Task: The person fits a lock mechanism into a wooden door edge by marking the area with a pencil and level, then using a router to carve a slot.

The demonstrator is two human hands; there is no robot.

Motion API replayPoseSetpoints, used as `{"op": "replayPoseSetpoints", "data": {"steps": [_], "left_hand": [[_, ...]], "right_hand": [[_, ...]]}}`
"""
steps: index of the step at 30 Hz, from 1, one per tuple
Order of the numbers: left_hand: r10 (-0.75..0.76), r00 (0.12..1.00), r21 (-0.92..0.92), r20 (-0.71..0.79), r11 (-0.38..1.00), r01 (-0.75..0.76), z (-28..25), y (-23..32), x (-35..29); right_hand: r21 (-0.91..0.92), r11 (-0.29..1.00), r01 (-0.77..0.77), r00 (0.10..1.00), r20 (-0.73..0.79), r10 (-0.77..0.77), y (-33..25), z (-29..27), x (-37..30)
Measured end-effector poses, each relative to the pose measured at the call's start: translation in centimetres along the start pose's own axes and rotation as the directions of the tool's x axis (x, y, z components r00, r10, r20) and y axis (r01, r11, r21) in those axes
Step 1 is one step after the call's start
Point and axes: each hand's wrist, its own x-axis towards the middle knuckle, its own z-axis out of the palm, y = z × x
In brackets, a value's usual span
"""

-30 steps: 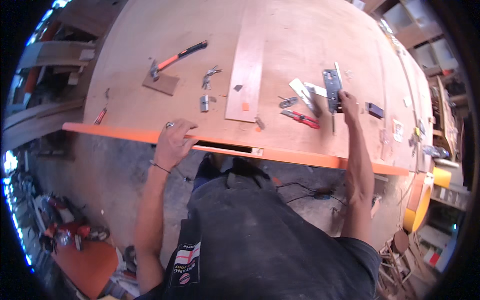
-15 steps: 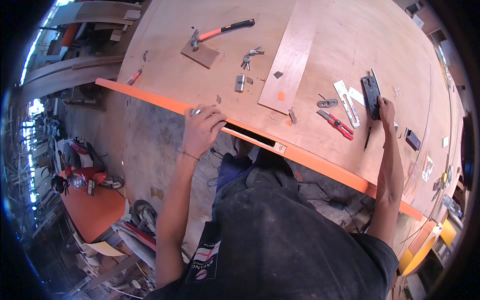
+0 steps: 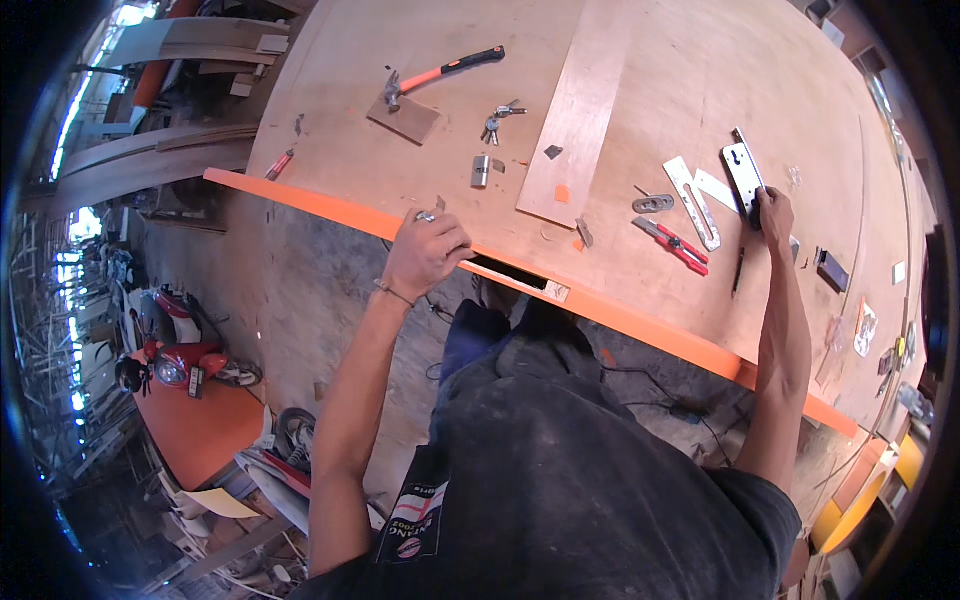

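Observation:
My right hand (image 3: 775,213) grips the lower end of a mortise lock (image 3: 742,172) over the right part of the wooden panel (image 3: 450,130); its metal face plate points away from me. My left hand (image 3: 428,250), with a ring on one finger, has its fingers curled at the panel's orange edge (image 3: 650,330), fingertips beside the left end of a dark cut-out slot (image 3: 510,271). Whatever those fingertips may hold is hidden. Left of the lock lie a slotted metal plate (image 3: 692,203), an oval keyhole plate (image 3: 653,204) and a red utility knife (image 3: 670,246).
A claw hammer (image 3: 445,72) rests on a small wood block (image 3: 403,122) at the far left. Keys (image 3: 492,128) and a lock cylinder (image 3: 481,171) lie near a flat wood strip (image 3: 572,120). A red motorcycle (image 3: 180,355) stands on the left.
The mortise lock has turned in my right hand, its face now catching the light. My left hand has shifted slightly right along the edge and its fingers have curled in.

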Motion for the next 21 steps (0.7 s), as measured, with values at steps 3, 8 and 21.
{"op": "replayPoseSetpoints", "data": {"steps": [3,8,21], "left_hand": [[0.056,0.998,-0.016,0.003,0.998,-0.056,0.7,0.9,0.7],[0.121,0.991,-0.106,0.054,0.988,-0.115,2.1,3.2,2.2],[-0.033,0.999,-0.29,0.008,0.956,0.034,2.6,10.7,2.0]], "right_hand": [[0.037,0.999,-0.008,1.0,-0.013,0.009,0.0,0.3,-0.3],[0.051,0.999,0.011,1.0,-0.02,-0.01,0.0,0.5,-0.9],[0.295,0.831,0.471,0.882,-0.138,-0.45,-15.8,-1.9,-16.8]]}}
